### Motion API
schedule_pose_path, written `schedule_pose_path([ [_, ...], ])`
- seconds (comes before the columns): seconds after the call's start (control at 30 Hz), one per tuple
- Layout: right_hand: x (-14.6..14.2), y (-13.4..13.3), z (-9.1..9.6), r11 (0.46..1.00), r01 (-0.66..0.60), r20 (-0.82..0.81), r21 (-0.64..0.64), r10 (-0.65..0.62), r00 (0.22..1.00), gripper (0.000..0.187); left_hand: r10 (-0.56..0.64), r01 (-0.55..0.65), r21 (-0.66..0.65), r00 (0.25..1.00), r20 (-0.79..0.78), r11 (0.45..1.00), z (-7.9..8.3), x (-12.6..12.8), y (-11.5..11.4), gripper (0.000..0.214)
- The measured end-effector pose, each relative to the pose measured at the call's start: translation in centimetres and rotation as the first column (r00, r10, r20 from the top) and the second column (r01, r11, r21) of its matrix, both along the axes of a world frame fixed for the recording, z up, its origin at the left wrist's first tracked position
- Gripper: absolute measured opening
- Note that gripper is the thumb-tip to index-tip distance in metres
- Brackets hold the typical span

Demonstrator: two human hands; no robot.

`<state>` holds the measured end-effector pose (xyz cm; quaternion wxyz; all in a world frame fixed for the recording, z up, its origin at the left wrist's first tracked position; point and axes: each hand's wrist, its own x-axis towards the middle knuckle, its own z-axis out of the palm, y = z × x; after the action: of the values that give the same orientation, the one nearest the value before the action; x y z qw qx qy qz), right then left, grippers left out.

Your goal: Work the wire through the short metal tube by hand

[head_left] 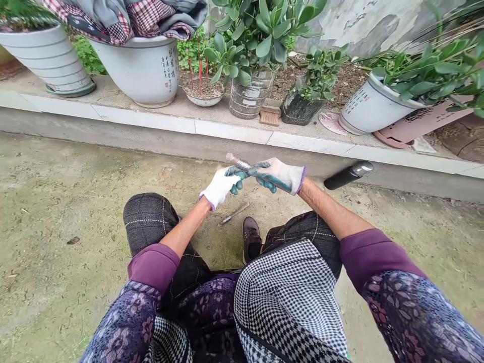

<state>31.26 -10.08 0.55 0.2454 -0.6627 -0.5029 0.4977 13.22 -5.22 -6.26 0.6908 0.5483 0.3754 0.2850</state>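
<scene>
Both my hands wear white gloves with green palms and meet in front of my knees. My left hand (221, 185) and my right hand (278, 175) are closed together around a short metal rod (238, 162) whose ribbed, brownish end sticks up to the left. Below them, a thin metal tool (234, 214) lies on the concrete ground beside my brown shoe (251, 237).
A raised ledge (151, 121) runs across the back with white ceramic pots (141, 68), succulent plants (260, 30), a clear bottle planter (249, 96) and a small brush (269, 116). A dark cylinder with a silver cap (348, 175) lies at the ledge's foot on the right.
</scene>
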Motion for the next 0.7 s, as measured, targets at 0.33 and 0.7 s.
schedule_pose_path([
  [0.33,-0.9,-0.6,0.2,0.995,0.011,-0.31,-0.103,-0.043,0.95,0.03,0.069,-0.08,0.071,0.986,0.151,0.994,0.4,-0.2,0.5,0.018],
  [0.7,-2.1,1.0,-0.3,0.984,-0.013,0.03,0.175,0.008,1.0,0.013,0.189,-0.102,-0.28,0.935,0.301,0.954,1.8,-2.0,1.4,0.024],
])
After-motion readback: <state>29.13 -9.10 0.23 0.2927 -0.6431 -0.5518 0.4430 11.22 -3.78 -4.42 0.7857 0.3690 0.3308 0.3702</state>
